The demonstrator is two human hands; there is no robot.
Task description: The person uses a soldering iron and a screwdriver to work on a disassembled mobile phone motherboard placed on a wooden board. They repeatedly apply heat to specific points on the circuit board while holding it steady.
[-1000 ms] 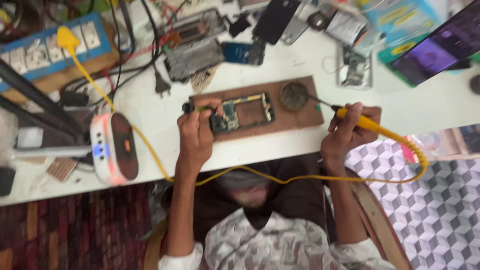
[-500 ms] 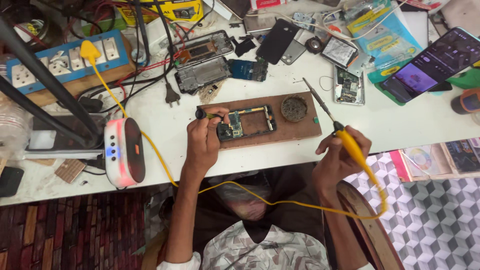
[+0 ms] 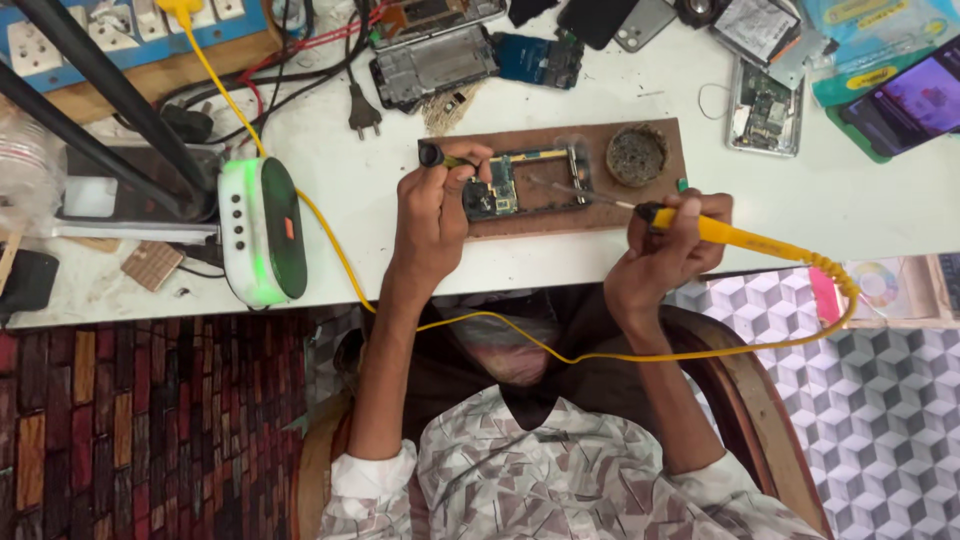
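Observation:
My left hand (image 3: 433, 212) grips a small tool with a black round end (image 3: 432, 154) and presses against the left end of an opened phone's circuit board (image 3: 520, 184). The board lies on a brown wooden board (image 3: 560, 215). My right hand (image 3: 668, 250) holds a yellow soldering iron (image 3: 740, 238) by its handle. Its metal tip (image 3: 560, 188) reaches left over the circuit board, and a wisp of smoke rises there. A round tin of dark tip cleaner (image 3: 637, 154) sits on the wooden board's right end.
The iron's yellow cord (image 3: 500, 325) loops below the white table (image 3: 330, 190) up to a blue socket strip (image 3: 120, 30). A white device with a green light (image 3: 262, 230) stands at left beside black stand legs (image 3: 110, 85). Dismantled phones (image 3: 435, 62) and parts (image 3: 765, 105) lie behind.
The view has drawn closer. My right hand has swung the soldering iron down from pointing up-left, so its tip now rests over the circuit board. My left hand stays at the board's left end.

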